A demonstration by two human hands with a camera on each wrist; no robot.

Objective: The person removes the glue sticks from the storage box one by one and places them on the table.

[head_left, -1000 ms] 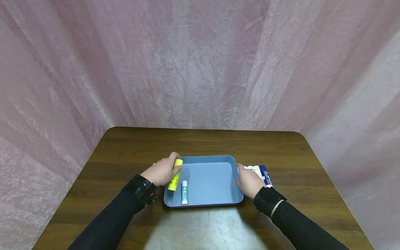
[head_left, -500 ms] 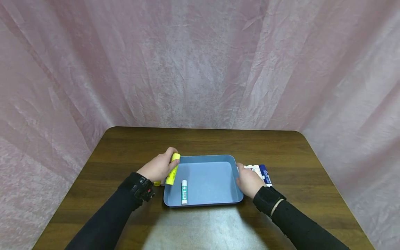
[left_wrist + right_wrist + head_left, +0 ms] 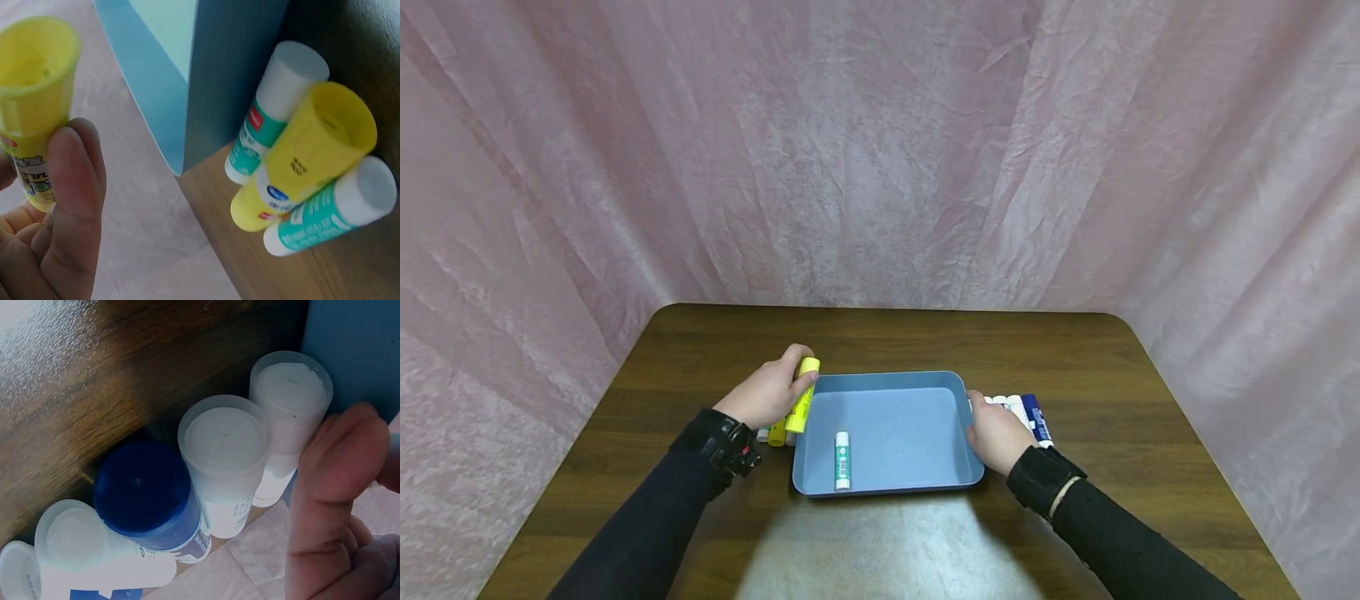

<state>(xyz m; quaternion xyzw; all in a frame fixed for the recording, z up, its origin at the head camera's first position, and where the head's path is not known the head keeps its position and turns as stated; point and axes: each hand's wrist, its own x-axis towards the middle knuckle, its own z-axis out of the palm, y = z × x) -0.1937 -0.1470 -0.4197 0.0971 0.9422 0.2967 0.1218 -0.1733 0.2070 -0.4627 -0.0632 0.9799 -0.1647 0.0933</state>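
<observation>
My left hand (image 3: 767,392) pinches a yellow glue stick (image 3: 802,397) beside the tray's left edge, its hollow end up in the left wrist view. Below it, a second yellow glue stick (image 3: 300,159) lies on the table between two white-and-green glue sticks, one of them this glue stick (image 3: 331,206). Another green-and-white glue stick (image 3: 842,460) lies inside the blue tray (image 3: 917,478), near its left side. My right hand (image 3: 1000,433) holds the tray's right side, fingers and thumb at the rim.
Right of the tray, partly behind my right hand, lie several white glue sticks (image 3: 225,456) and a dark blue-capped stick (image 3: 147,494). The wooden table (image 3: 880,337) has a rounded far edge, with a pink curtain (image 3: 880,167) behind it.
My left hand has moved left and away from me with the yellow glue stick, from over the tray to outside its left edge, uncovering the sticks there. The right hand has stayed put.
</observation>
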